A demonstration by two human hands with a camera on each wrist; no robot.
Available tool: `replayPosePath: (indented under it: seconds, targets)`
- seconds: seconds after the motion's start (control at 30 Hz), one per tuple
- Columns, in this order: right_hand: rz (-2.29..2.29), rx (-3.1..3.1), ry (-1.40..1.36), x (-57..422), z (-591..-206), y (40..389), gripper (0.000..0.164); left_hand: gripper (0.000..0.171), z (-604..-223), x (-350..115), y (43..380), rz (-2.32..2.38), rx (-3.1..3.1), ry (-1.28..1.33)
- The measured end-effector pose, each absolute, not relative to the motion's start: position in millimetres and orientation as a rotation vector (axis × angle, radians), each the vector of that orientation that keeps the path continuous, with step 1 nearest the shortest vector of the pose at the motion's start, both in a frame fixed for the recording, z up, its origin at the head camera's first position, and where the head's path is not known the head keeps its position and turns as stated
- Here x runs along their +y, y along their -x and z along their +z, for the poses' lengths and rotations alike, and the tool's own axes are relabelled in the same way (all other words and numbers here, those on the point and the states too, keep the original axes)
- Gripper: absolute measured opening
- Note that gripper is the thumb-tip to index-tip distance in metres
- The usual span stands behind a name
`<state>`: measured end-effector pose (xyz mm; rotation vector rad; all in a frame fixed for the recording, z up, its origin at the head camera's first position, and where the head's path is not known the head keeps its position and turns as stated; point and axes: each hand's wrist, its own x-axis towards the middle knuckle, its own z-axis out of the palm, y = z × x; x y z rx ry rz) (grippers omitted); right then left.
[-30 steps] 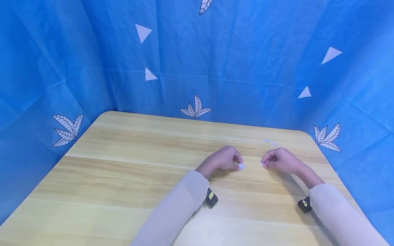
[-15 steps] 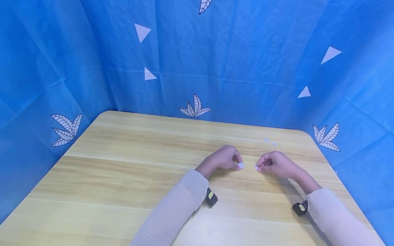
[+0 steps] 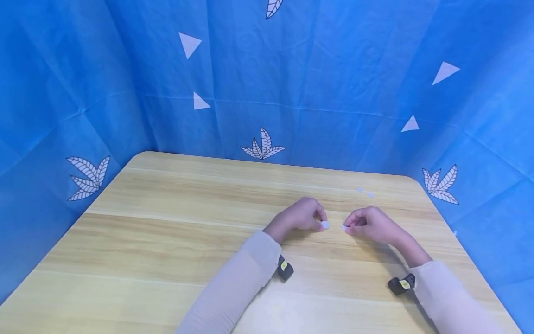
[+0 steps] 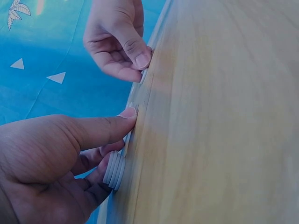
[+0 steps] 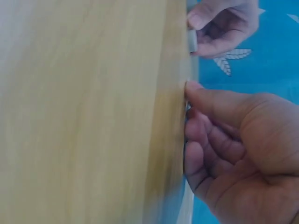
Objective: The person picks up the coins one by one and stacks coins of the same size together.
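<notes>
Near the table's right-hand middle, my left hand holds thumb and fingers around a short stack of white discs. In the left wrist view, several round layers of this stack show against the fingers, with the thumb extended past it. Just to the right, my right hand pinches a small white disc between thumb and fingertips, close over the tabletop. The disc's edge peeks out beneath the right thumb in the left wrist view. A narrow gap separates the two hands.
Two more white discs lie flat farther back, beyond the right hand. The wooden table has rounded back corners. A blue curtain printed with leaves and triangles surrounds its back and sides. Each wrist carries a small black camera.
My right hand has moved left and slightly nearer the front with its disc, closing toward the left hand. The left hand and its stack have stayed nearly still.
</notes>
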<state>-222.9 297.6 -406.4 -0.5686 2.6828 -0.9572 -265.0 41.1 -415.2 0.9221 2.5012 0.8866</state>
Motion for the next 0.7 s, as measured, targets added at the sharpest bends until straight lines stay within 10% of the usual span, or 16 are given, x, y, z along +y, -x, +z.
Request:
replayPosePath:
  seconds: [0.7]
  targets:
    - [-0.999, 2.696, 0.593, 298.2, -413.8, 222.3, 0.009, 0.017, -417.1, 42.7, 266.1, 0.890, 2.505, -0.933]
